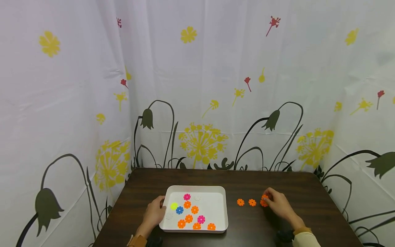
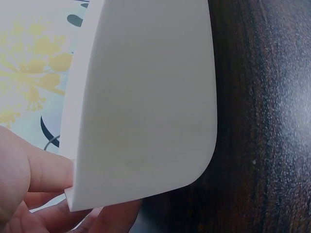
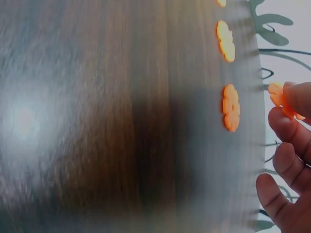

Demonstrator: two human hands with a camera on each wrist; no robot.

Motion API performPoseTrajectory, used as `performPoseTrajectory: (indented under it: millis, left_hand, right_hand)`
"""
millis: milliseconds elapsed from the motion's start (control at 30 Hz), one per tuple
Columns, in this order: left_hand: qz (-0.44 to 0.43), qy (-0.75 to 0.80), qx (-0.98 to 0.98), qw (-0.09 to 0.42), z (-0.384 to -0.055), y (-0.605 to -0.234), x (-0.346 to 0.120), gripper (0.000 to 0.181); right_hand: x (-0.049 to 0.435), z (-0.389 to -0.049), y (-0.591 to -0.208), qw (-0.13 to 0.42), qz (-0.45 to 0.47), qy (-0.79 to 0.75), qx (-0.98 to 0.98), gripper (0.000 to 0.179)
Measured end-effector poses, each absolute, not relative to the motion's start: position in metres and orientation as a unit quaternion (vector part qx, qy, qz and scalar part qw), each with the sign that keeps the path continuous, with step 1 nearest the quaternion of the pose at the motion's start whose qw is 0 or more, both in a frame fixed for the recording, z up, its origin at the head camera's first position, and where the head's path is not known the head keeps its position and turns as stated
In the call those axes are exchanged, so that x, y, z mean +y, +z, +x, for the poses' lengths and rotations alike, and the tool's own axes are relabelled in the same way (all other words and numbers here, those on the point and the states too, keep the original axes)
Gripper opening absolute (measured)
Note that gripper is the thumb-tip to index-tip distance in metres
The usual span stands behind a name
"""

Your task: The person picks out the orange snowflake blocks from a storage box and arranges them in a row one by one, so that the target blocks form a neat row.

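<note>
Right hand (image 1: 279, 204) pinched an orange disc (image 3: 276, 93), raised off the bench (image 1: 247, 181) at three o'clock from the white tray (image 1: 214, 206). Disc probably light, stiff, slick (thin, too); opposite notched edges seemed best hold. Left hand (image 1: 154, 213) gripped the tray's nine o'clock rim.

We see a white, round-cornered tray (image 1: 216, 206) on a dark brown table (image 1: 139, 192) streaked like wood grain. In the tray we count six orange flower-edged discs (image 1: 189, 219), two magenta discs (image 1: 201, 219), one blue disc (image 1: 179, 210), one yellow-green disc (image 1: 174, 206) and two whitish discs (image 1: 169, 215); the flower-edged discs to the right (image 1: 240, 202) are all orange. On the far white cloth curtain (image 1: 216, 68) we find yellow blossoms (image 1: 189, 34), small red flowers (image 1: 274, 22) and dark green bells (image 1: 147, 118). At the near right, a cream sleeve (image 1: 305, 239) has a brown cuff (image 1: 301, 231).
</note>
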State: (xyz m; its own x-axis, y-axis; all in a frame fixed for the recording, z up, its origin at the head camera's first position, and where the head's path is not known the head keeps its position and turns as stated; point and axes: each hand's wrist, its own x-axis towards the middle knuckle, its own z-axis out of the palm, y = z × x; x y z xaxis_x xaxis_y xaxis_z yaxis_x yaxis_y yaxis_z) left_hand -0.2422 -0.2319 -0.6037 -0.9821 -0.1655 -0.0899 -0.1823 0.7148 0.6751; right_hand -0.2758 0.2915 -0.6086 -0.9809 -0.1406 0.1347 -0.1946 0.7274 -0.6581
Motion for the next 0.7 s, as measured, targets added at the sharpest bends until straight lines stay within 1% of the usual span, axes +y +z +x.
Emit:
performPoseTrajectory:
  millis: [133,433,700]
  left_hand:
    - [-0.096,0.367,0.925,0.012,-0.242,-0.604,-0.232,0.045]
    - [-0.101,0.366,0.925,0.017,-0.242,-0.605,-0.232,0.045]
    - [-0.099,0.366,0.925,0.012,-0.244,-0.608,-0.233,0.045]
  right_hand:
    - [0.299,-0.275,-0.610,0.046,0.080,0.351,-0.932,0.009]
    - [0.315,-0.275,-0.609,0.040,0.070,0.348,-0.934,0.008]
    - [0.324,-0.274,-0.615,0.039,0.056,0.342,-0.937,0.008]
